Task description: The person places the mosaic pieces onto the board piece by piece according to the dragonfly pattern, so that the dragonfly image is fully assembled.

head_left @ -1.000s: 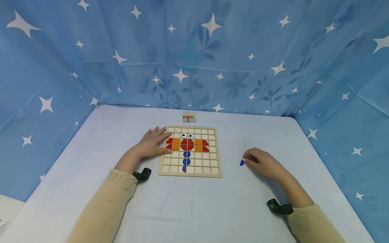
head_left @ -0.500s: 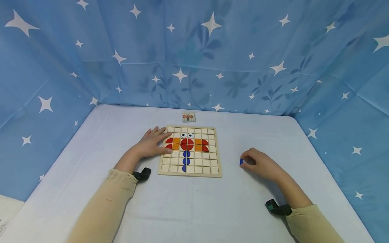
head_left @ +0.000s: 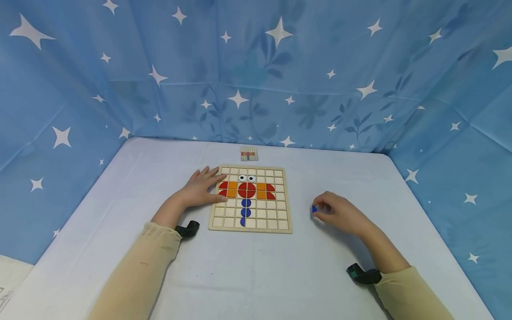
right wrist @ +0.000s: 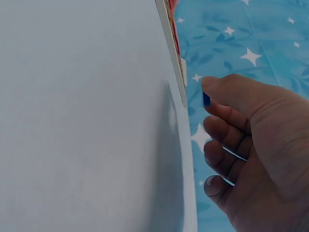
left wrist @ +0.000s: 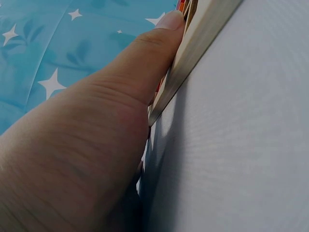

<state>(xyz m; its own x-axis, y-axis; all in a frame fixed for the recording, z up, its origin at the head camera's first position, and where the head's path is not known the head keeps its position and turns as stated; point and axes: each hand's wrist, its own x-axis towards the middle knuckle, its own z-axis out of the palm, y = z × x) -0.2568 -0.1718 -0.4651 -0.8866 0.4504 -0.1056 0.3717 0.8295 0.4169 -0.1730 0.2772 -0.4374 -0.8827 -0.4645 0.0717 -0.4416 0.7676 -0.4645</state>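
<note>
My right hand (head_left: 338, 213) pinches a small blue puzzle piece (head_left: 314, 209) with one curved edge between thumb and index finger, right of the wooden grid board (head_left: 250, 230). In the right wrist view, the blue piece (right wrist: 206, 99) shows edge-on at the fingertips, raised off the table. With fingers spread, my left hand (head_left: 200, 189) rests on the board's left edge; its thumb (left wrist: 149, 53) lies over the rim in the left wrist view. On the board are two eye pieces, a red circle, orange and red side pieces, and a column of blue pieces (head_left: 246, 212) ending in a single half.
A small picture card (head_left: 249, 154) with a similar figure lies behind the board. The white-covered table (head_left: 256, 275) extends in front and to both sides. A blue star-patterned curtain (head_left: 256, 89) surrounds its back and sides.
My right thumb and index finger have closed on the blue piece and lifted it off the table. That hand has shifted slightly left. My left hand has stayed in place.
</note>
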